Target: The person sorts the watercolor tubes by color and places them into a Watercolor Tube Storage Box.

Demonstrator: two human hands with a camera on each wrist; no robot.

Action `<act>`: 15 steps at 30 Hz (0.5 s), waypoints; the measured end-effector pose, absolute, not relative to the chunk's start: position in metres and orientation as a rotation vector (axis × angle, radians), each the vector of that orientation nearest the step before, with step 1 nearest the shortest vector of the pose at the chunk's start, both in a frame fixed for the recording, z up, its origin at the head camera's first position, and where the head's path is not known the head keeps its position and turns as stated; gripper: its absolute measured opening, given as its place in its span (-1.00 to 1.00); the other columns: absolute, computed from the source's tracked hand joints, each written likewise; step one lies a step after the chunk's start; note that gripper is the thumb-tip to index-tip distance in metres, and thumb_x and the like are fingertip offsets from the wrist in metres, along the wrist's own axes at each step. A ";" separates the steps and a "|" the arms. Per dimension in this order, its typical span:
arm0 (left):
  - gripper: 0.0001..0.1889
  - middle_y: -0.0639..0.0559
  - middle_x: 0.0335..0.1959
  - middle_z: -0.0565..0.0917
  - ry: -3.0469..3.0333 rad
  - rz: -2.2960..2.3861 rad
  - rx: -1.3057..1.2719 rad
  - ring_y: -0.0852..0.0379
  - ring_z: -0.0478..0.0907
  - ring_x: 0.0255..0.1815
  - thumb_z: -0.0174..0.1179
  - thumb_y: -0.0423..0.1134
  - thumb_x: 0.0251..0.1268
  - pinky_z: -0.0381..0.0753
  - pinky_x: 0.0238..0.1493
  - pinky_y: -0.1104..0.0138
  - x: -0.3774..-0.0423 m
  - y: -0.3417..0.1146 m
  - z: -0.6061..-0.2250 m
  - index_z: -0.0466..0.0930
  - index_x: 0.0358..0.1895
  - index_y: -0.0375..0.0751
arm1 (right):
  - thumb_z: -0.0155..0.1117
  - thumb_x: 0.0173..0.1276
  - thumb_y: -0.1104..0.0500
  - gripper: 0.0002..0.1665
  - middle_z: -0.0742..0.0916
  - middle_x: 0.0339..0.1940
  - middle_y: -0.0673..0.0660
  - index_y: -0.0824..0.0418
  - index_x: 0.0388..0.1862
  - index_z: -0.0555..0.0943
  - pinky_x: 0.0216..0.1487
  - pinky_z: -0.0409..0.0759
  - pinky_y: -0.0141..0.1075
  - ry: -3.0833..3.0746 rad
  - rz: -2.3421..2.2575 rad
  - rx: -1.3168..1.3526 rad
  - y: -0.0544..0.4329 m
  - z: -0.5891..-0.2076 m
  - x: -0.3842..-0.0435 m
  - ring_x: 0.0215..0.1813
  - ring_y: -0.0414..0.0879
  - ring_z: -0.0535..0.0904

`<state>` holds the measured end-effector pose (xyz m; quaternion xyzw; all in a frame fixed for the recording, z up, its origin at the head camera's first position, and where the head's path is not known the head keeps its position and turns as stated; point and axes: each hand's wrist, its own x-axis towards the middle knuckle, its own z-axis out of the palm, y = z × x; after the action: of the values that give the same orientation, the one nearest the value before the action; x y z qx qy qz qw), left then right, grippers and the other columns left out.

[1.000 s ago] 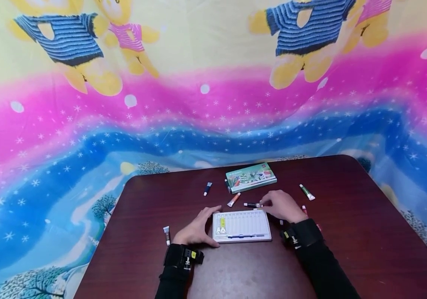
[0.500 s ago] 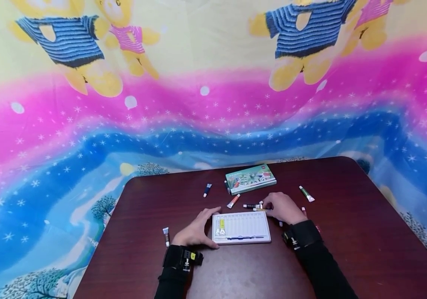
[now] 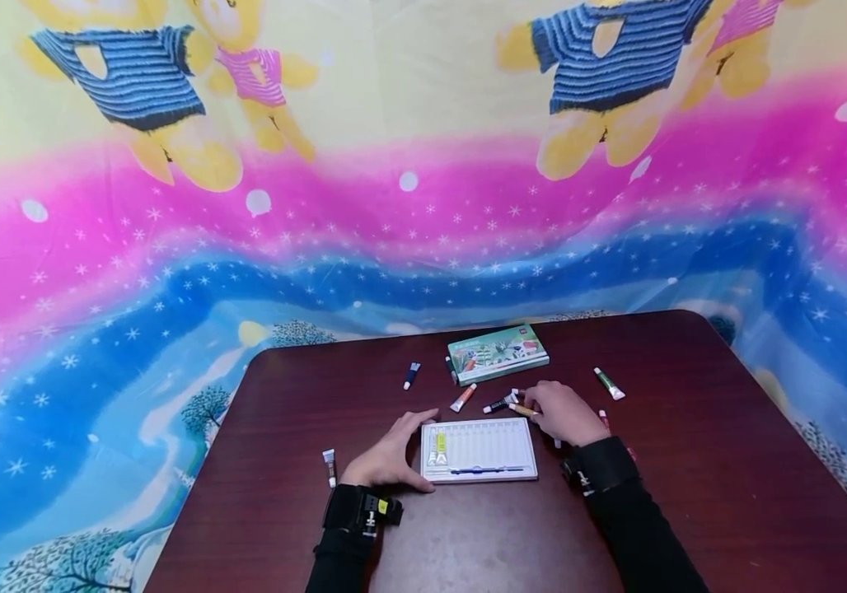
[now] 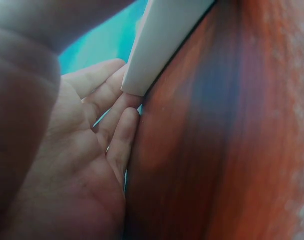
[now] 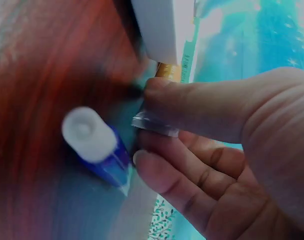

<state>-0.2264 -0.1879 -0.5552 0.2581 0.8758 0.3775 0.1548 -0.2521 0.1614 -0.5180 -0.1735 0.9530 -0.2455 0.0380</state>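
Observation:
In the head view my left hand [image 3: 391, 455] lies at the left end of a white plastic tray [image 3: 489, 449], thumb by the front corner and fingers by the back one. The left wrist view shows those fingers nearly straight, touching the tray's end [image 4: 162, 47]. Behind the tray's right end, my right hand [image 3: 563, 410] pinches an ochre paint tube [image 3: 522, 409] near its crimped end, between thumb and fingers. A black paint tube [image 3: 501, 401] lies right beside it. Clear and yellow tubes [image 3: 442, 445] sit in the tray's left slots, with a blue brush [image 3: 486, 469] along its front.
A green illustrated box [image 3: 498, 354] lies at the back of the table. Around it are orange [image 3: 464, 398], dark blue [image 3: 412, 375] and green [image 3: 609, 384] tubes. A brown tube [image 3: 330, 468] is left of my left hand. A white-capped blue tube [image 5: 99, 145] lies near my right hand.
The ochre tube has shifted back and right, away from the tray's rear edge, in my right hand. The black tube has swung to a slant. My left hand has stayed put.

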 end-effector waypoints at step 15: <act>0.27 0.05 0.51 0.32 2.505 1.081 0.738 0.01 0.27 0.43 0.72 0.00 -0.18 0.38 0.42 -0.08 -0.227 -0.189 -0.554 0.08 0.67 0.17 | 0.52 0.30 0.27 -0.21 0.72 -0.10 0.16 0.06 0.50 0.47 -0.19 0.72 -0.32 2.689 -1.683 -0.529 0.171 -0.492 -0.255 -0.24 -0.17 0.73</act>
<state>-0.2274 -0.1890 -0.5544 0.2577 0.8753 0.3778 0.1570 -0.2545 0.1713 -0.4916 -0.1645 0.8355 -0.5229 -0.0373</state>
